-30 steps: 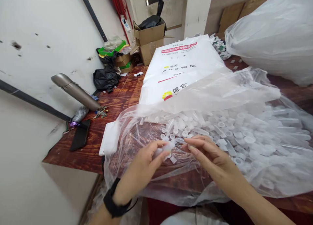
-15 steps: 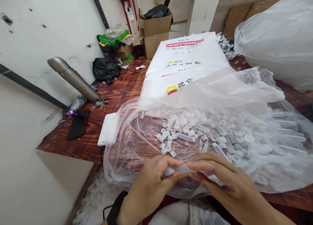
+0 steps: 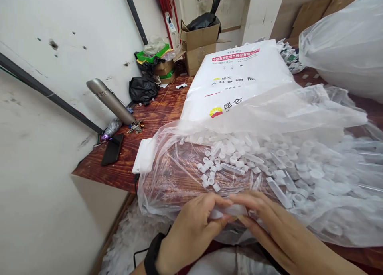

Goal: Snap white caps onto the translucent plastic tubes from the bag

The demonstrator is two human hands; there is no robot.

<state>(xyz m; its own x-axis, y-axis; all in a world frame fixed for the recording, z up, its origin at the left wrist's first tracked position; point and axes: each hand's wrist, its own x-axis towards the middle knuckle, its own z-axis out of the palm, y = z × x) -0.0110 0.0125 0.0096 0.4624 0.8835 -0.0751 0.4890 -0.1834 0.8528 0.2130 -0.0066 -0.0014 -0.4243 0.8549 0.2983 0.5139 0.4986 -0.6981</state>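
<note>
My left hand is closed around one end of a small translucent plastic tube, pinching it between thumb and fingers. My right hand meets it from the other side, its fingertips closed on the tube's right end. Fingers partly hide the tube, so I cannot tell whether a cap is on it. Just beyond both hands lies a clear plastic bag, spread open on the table. Loose white caps and translucent tubes are heaped on it, thickest toward the right.
A printed white sack lies behind the heap. Toward the left are a grey flask, keys, a dark phone and a white box-like device. A cardboard box stands farther back; a large white bag bulges at right.
The camera has turned slightly left, shifting the scene rightward in view. My right fingers have eased along the tube, so more of it shows. Both hands still grip it.
</note>
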